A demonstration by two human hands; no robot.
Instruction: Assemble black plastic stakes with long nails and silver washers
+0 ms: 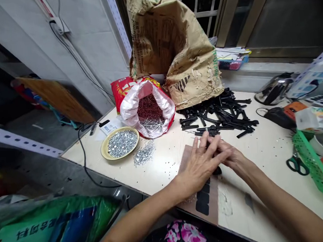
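My left hand [201, 164] reaches over a brown board [186, 159] with its fingers stretched and apart. Its fingertips overlap my right hand [230, 155], whose fingers are curled in from the right. Partly covered beneath both hands is a black plastic piece [217, 171]; most of it is hidden, and what the right fingers grip cannot be made out. Several flat black pads [203, 198] lie in a row on the board, below my hands. Just beyond my fingertips, thin metal pins [191, 132] show beside a heap of long black plastic parts [218, 114].
A yellow bowl [105, 153] holds small silvery washers, with more washers [144, 153] spilled beside it. An open red bag [123, 85] contains reddish and silvery pins. Behind stands a torn paper sack [193, 60]. At right are scissors [297, 165], a green basket [314, 170] and a kettle [274, 88].
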